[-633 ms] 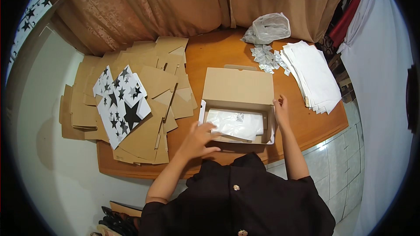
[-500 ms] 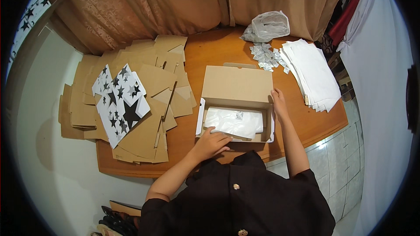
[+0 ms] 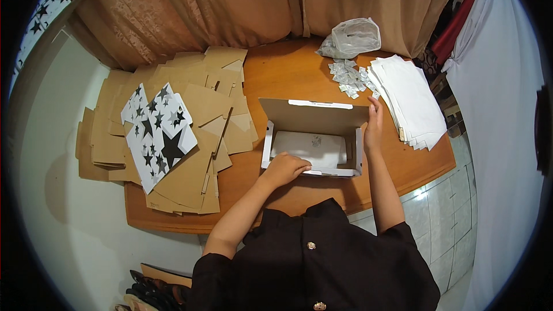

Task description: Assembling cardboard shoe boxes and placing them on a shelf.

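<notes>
A cardboard box [image 3: 340, 172], white outside and brown inside, stands in front of me with its hinged lid [image 3: 314, 116] tilted up at the back. Inside lies folded white paper [image 3: 294, 143], with a small clear sachet [image 3: 316, 140] on top, dimmed by the lid's shadow. My left hand [image 3: 285, 169] is closed over the rim of the front wall. At the lid's right edge, my right hand [image 3: 374, 126] grips the corner, fingers pointing up; its thumb is mostly hidden.
Flat brown cardboard blanks [image 3: 190, 138] pile up on the left, topped by a white star-patterned piece [image 3: 158, 138]. Behind the box, small sachets [image 3: 347, 75] lie beside a clear plastic bag [image 3: 357, 37]. A stack of white paper sheets [image 3: 409, 101] sits at the table's [image 3: 276, 69] right.
The lid has swung up from lying back. My right hand has moved up from the box's right side to the lid's edge, and my left hand has shifted slightly right along the front wall.
</notes>
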The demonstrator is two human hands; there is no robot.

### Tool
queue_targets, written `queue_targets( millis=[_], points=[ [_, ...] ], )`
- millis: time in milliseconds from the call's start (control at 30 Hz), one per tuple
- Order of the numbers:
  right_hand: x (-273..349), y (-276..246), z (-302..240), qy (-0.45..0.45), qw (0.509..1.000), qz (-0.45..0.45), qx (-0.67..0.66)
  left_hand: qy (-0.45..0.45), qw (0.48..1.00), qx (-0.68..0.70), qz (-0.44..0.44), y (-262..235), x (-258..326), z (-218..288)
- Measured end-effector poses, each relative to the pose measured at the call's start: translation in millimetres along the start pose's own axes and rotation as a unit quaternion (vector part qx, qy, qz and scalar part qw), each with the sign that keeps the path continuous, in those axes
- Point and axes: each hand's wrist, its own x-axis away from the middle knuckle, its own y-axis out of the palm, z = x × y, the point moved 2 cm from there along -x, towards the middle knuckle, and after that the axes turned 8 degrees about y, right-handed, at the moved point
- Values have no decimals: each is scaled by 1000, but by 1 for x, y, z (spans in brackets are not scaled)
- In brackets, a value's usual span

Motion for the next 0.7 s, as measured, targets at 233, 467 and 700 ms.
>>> queue_targets(
  millis=[233,467,700],
  points=[
    [21,-21,27,40,996,-53,-64,89,986,-89,113,-1,7,2],
    [59,-36,24,-91,993,-47,55,184,924,-259,212,27,39,6],
    [105,-25,9,-221,892,-61,389,0,921,-267,283,43,51,29]
  ],
)
